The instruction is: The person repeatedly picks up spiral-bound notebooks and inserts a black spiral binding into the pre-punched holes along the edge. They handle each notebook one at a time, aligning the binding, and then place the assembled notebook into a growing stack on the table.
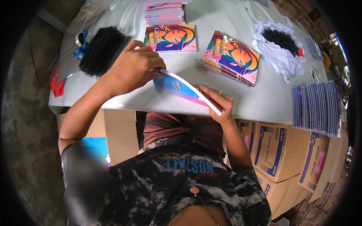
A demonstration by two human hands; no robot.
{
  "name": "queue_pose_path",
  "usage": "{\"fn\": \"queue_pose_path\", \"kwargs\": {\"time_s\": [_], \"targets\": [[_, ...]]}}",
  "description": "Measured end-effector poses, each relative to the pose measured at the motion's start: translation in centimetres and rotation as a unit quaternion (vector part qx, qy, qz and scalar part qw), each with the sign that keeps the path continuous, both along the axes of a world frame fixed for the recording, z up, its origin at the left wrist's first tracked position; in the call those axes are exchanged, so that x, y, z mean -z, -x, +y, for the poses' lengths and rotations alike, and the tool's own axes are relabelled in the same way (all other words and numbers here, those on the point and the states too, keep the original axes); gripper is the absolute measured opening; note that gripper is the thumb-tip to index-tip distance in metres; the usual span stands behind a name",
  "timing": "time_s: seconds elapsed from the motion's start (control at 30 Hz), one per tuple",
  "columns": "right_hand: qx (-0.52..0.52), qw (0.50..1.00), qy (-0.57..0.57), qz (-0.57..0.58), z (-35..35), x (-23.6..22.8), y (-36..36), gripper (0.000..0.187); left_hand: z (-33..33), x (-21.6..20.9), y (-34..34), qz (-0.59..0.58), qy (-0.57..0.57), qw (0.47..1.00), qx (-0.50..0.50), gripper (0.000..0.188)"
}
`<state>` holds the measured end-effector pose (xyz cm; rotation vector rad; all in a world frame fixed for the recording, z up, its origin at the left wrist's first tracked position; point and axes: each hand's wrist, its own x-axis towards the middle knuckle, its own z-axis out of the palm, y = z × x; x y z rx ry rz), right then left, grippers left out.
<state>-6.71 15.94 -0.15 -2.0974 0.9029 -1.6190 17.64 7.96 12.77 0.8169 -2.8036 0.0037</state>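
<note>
Between my hands, at the near edge of the white-covered table, I hold a notebook [174,89] with a blue and pink cover, its white punched edge bowed upward. My left hand [134,66] pinches the left end of that edge with bent fingers. The right end is gripped by my right hand [220,101], its thumb side along the pages. Beyond my left hand lies a pile of black spiral coils [103,52]. Ahead is a colourful notebook [171,38], with a stack of spiral-bound notebooks [233,56] to its right.
A tall notebook stack [166,16] stands at the back. On the right, loose black coils [281,41] rest on a crumpled cloth [264,49], and bound notebooks [315,107] are piled at the edge. A blue tape dispenser [81,46] sits left. Cardboard boxes [273,147] stand below right.
</note>
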Motion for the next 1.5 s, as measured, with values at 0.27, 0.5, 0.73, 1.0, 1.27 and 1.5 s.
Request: {"fn": "queue_pose_path", "kwargs": {"time_s": [0.27,0.5,0.73,1.0,1.27,1.5], "targets": [[0.002,1.0,0.017,0.012,0.2,-0.3,-0.3,0.033,1.3,-0.8,0.9,0.02,-0.029,0.998,-0.058,0.013],[0.004,1.0,-0.011,-0.009,0.4,-0.2,-0.1,0.031,0.6,-1.2,1.1,-0.009,-0.004,0.999,-0.052,0.015],[-0.023,0.999,0.013,-0.02,0.1,-0.6,-0.7,0.031,1.6,-1.6,2.1,0.023,0.052,0.996,-0.073,0.019],[-0.02,0.996,-0.058,-0.06,0.0,-0.2,0.1,0.044,0.1,-1.8,1.3,-0.055,-0.035,0.997,-0.037,0.028],[-0.047,0.988,-0.113,-0.095,0.4,-0.7,0.1,0.043,0.2,0.9,0.2,0.05,0.011,0.999,-0.015,0.037],[0.003,0.999,0.048,-0.017,-0.3,0.0,-1.4,0.04,-0.8,11.0,-0.9,0.206,0.207,0.954,-0.065,0.09]]}}
